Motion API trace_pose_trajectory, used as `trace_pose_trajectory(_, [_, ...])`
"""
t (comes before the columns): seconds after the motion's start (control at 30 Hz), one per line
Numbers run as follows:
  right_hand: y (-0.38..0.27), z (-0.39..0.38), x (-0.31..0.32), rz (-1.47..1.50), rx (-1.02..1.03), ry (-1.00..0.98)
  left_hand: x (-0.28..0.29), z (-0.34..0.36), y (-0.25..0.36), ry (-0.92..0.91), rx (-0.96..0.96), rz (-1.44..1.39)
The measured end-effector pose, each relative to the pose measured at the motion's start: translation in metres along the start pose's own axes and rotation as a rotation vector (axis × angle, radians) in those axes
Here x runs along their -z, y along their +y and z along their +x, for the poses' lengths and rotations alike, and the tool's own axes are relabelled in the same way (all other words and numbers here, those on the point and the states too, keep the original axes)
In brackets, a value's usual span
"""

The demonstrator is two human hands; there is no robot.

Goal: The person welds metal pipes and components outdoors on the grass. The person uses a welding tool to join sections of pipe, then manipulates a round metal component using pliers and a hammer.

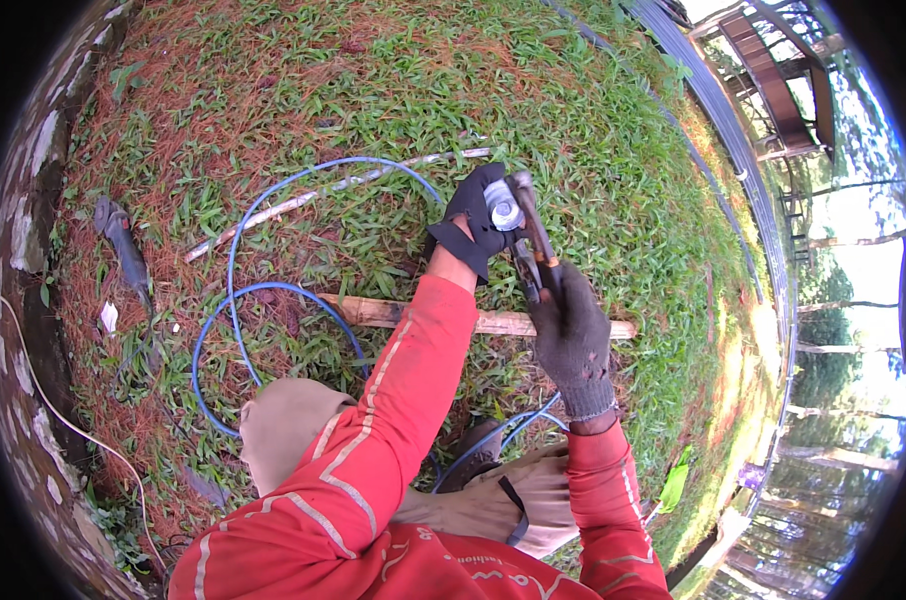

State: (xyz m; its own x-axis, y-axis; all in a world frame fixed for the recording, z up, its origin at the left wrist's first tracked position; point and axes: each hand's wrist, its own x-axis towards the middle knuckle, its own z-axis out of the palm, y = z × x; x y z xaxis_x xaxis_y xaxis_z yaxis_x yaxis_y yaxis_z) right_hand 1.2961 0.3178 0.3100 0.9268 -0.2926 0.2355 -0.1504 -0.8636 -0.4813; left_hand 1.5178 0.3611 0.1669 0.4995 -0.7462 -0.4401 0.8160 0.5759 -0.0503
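Note:
My left hand (471, 213), in a black glove, is closed around a shiny silver-grey rounded piece (504, 206) whose full shape is hidden by the fingers. My right hand (571, 325), in a worn dark knit glove, grips a plier-like tool (539, 226) with two long arms, one brownish. Its dark head sits right beside the silver piece. A blue hose (303, 170) loops over the grass and runs up to my left wrist. Below my hands a bamboo pole (498, 322) lies across the ground, partly behind my left sleeve.
A pale thin stick (303, 205) lies farther off in the grass. To the left is a dark grey handheld power tool (123, 245) with a cord, near a stone edge (33, 210). A light cable (63, 425) runs along the stones. Long dark pipes (718, 130) and a wooden structure stand at right.

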Motion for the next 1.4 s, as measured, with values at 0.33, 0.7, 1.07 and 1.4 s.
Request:
trace_pose_trajectory(0.33, [0.008, 0.005, -0.003, -0.014, 0.049, -0.055, 0.006, 0.003, 0.013, -0.035, -0.019, 0.077])
trace_pose_trajectory(0.7, [0.015, 0.004, 0.010, 0.082, -0.063, 0.014, 0.007, 0.011, 0.002, -0.336, 0.136, -0.049])
trace_pose_trajectory(1.07, [0.020, -0.002, 0.000, 0.147, 0.042, 0.256, 0.002, 0.007, -0.005, -0.147, 0.067, 0.034])
trace_pose_trajectory(1.4, [0.001, -0.002, 0.005, 0.129, -0.076, 0.081, 0.007, 0.013, -0.006, -0.218, 0.086, -0.076])
